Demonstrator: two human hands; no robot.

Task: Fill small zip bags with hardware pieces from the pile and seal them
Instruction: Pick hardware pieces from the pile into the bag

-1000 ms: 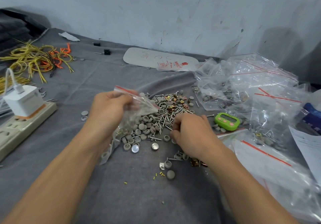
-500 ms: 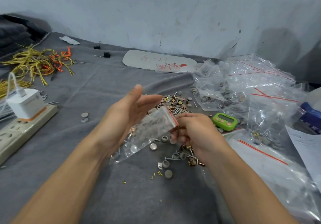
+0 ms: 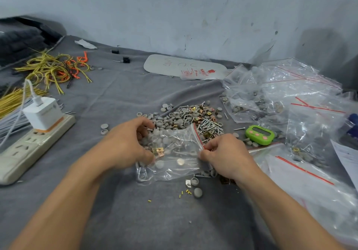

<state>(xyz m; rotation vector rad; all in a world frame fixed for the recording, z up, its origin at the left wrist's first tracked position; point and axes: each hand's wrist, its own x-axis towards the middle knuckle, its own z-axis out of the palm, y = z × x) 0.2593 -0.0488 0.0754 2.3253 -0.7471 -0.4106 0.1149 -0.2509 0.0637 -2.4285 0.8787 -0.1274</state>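
Far left, a tangle of yellow wires [image 3: 48, 69] lies on the grey cloth [image 3: 116, 220]. Nearer, a white charger [image 3: 43, 114] sits plugged into a power strip [image 3: 29, 149]. None of that is in play.

The left hand [image 3: 126, 145] grips the closed end of a small zip bag [image 3: 180, 152], its fingers [image 3: 148, 123] curled over the far edge and the thumb clamped on the near edge. The bag is stretched sideways between the two hands, just above the cloth at the near edge of the pile [image 3: 193, 118] of grey caps, screws and brass clips. It already holds some of each; a brass clip [image 3: 157, 151] shows through the plastic by the left thumb.

The bag's mouth, marked by a red strip [image 3: 197, 135], points right. The right hand [image 3: 226, 155] pinches the near end of that strip, fingers [image 3: 204, 154] pressed together on it.

To me this looks like filling is over for this bag and sealing is just starting. I cannot tell how much of the track is closed. The next move would be to slide the pinch along the strip to its far end, pressing firmly, while the left hand keeps the pieces back from the mouth so no screw jams the track.

Further right sit a green timer [image 3: 259, 134] and a heap of clear bags [image 3: 271, 94], some holding hardware.
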